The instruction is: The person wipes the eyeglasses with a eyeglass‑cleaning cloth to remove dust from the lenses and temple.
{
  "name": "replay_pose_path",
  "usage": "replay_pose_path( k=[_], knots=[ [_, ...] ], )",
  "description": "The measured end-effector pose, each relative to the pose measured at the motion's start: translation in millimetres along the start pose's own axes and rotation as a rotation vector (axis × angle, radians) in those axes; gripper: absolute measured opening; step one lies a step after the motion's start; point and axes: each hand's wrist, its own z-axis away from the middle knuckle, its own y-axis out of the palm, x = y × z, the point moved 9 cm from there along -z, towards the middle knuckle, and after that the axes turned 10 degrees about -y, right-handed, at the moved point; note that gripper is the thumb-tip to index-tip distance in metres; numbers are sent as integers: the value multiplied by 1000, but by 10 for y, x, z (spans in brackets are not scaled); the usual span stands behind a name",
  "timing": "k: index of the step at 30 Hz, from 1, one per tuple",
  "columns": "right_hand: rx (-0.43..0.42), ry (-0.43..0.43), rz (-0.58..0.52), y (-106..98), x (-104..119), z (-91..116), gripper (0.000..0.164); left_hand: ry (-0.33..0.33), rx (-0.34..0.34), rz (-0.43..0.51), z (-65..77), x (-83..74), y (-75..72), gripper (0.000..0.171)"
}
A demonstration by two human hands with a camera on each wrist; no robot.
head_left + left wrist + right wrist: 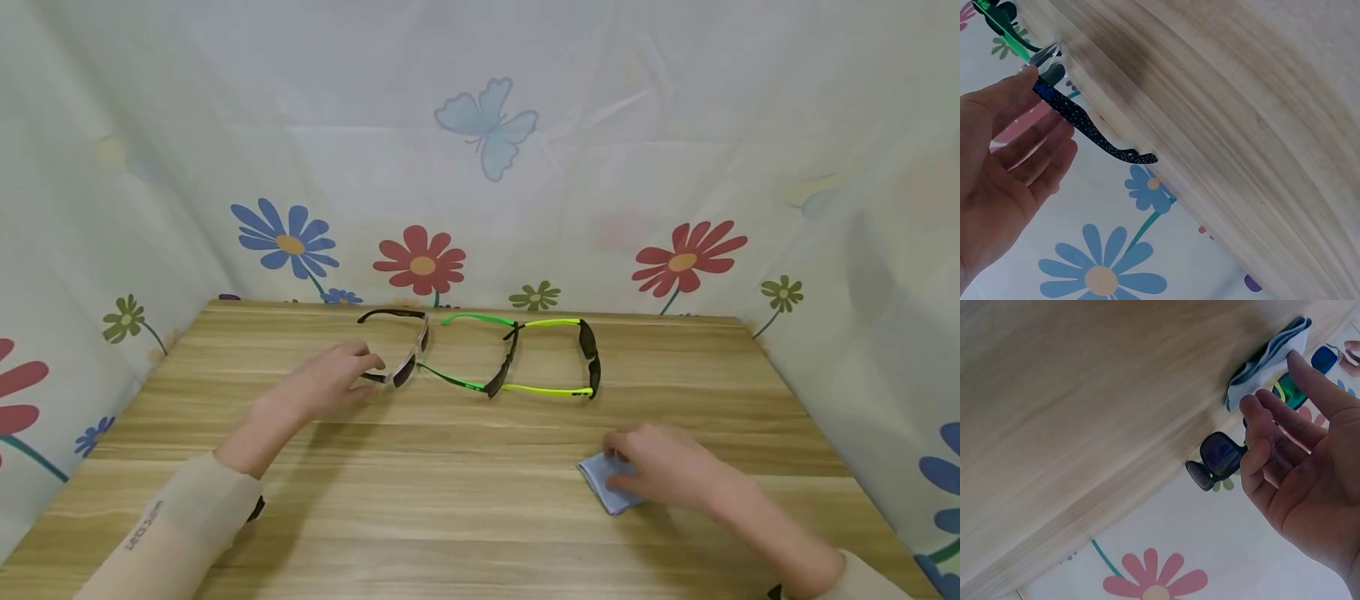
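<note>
My left hand (337,379) is at the near temple of the leftmost sunglasses (405,371), which have a clear frame and dark lenses. In the left wrist view its thumb tip reaches the hinge end of the speckled black temple (1088,125), and the other fingers extend loosely beside it. My right hand (663,462) holds a folded blue cloth (611,496) on the table, thumb on one side and bent fingers at the other edge. In the right wrist view the cloth (1266,365) shows its stacked folds.
Sunglasses with green temples (457,382) and a pair with yellow temples (551,390) lie to the right of the first pair, temples pointing left. All are near the back of the wooden table (450,517). A flower-printed curtain (562,208) surrounds it.
</note>
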Motion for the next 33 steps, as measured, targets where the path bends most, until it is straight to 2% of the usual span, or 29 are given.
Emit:
replay_pose_path(
  k=[15, 26, 33],
  knots=[
    [-19, -63, 31, 32, 121, -27, 25, 27, -11, -1, -68, -13, 47, 24],
    [-63, -95, 2, 32, 162, -38, 17, 7, 14, 0, -89, -31, 47, 17],
    [-79, -90, -4, 28, 176, -38, 24, 12, 14, -5, -97, -20, 60, 15]
  ],
)
